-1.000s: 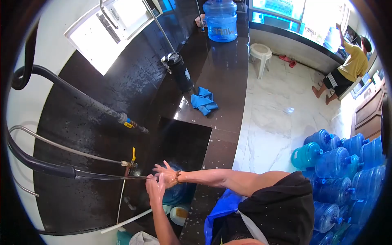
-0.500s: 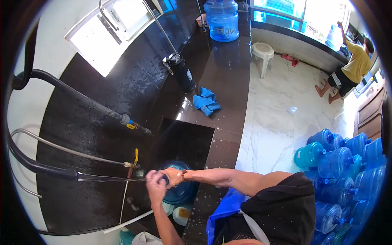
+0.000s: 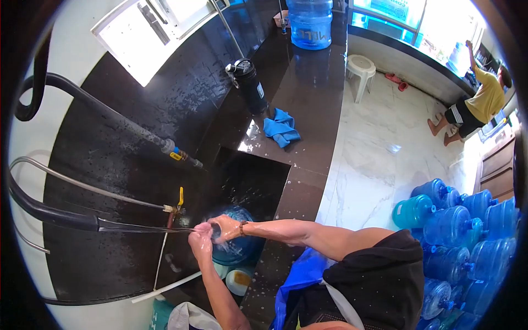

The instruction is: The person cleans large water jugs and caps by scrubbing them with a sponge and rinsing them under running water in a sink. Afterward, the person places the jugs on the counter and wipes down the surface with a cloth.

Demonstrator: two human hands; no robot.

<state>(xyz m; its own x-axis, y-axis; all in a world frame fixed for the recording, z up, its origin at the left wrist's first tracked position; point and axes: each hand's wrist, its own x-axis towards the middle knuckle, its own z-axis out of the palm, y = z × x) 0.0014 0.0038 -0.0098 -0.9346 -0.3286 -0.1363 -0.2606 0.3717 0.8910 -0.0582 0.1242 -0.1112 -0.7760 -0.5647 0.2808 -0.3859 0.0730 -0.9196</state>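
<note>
Water runs in a thin stream from a black hose (image 3: 71,217) onto my wet hands. My left hand (image 3: 201,235) is in the stream, its fingers bent and pressed together; what they hold, if anything, is hidden. Beside it, my right hand (image 3: 227,227), with a bracelet at the wrist, curls around a small dark round piece that I cannot make out. Both hands are above a blue water jug (image 3: 236,253), which stands in the dark sink recess (image 3: 253,176) and is partly covered by the right hand and forearm. Drops splash around the hands.
A yellow-handled valve (image 3: 181,197) is just beyond my hands. On the dark counter are a blue cloth (image 3: 282,129), a black canister (image 3: 247,85) and a large jug (image 3: 309,25). Several blue jugs (image 3: 448,225) are stacked at right. Another person (image 3: 477,99) stands near the window.
My hands have come apart a little, the left still in the stream and the right more curled. More water splashes above the jug. The view has shifted slightly.
</note>
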